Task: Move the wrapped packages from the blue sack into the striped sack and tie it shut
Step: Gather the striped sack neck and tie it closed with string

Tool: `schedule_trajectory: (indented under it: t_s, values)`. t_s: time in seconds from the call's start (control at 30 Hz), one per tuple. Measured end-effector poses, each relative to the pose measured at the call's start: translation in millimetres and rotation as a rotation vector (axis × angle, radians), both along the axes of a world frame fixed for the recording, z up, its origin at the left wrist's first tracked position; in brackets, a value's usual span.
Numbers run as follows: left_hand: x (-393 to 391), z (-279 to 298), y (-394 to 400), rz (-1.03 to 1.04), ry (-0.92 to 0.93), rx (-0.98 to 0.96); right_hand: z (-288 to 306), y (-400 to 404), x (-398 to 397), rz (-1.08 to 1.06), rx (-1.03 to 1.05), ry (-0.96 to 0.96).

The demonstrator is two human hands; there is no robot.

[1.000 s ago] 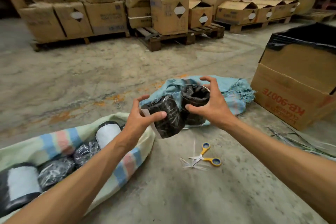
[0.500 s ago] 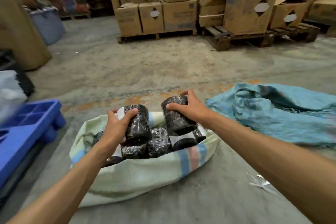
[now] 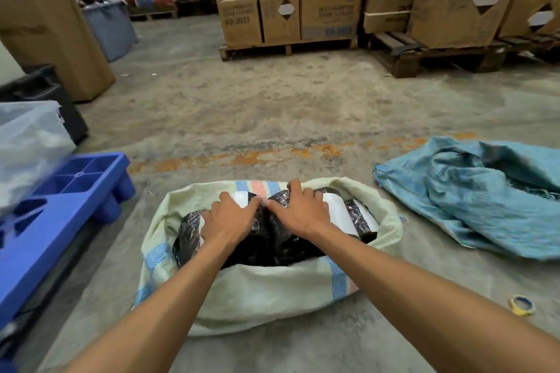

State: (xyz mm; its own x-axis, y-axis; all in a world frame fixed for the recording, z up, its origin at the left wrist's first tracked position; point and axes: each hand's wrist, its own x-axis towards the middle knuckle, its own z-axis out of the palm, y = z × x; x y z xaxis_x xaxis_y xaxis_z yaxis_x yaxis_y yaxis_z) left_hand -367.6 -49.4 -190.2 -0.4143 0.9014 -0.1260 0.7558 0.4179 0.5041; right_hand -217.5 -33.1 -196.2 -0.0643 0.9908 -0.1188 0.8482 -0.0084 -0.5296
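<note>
packages (image 3: 357,215) in sack (image 3: 251,291) — pallet (image 3: 75,191) left

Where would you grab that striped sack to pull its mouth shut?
Judging by its pose, grip the loose rim of the striped sack, coming from above at the near edge and the far edge. The mouth gapes upward around the wrapped packages, so the slack cloth above them could probably be gathered together.
</note>
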Motion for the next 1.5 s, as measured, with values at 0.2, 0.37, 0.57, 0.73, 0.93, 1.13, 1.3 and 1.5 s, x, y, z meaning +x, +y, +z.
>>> schedule_trajectory:
  t_s: [0.2,0.37,0.57,0.73,0.93,1.13,1.3,1.5]
  values:
    - [7,10,0,0.02,-0.024,-0.013,1,-4,-1,-0.096,0.046,0.088]
    - [-16,27,-8,-0.029,0.106,0.162,14,-4,33,-0.188,0.241,0.148]
    - [-76,32,-10,0.132,0.293,0.016,-4,5,114,-0.415,-0.09,-0.068]
    - [-104,29,-23,0.263,-0.251,-0.125,-13,14,148,-0.52,-0.285,-0.119]
    - [-126,28,-44,0.408,-0.421,-0.364,-13,-1,179,-0.588,-0.473,0.272]
    - [-120,38,-40,0.451,-0.702,-0.166,1,-1,187,-0.627,-0.466,0.468]
    - [-121,51,-53,0.436,-0.825,-0.233,-2,-19,188,-0.765,-0.644,0.961]
    - [-125,63,-56,0.357,-1.157,-0.136,-16,-21,200,-0.837,-0.677,1.091]
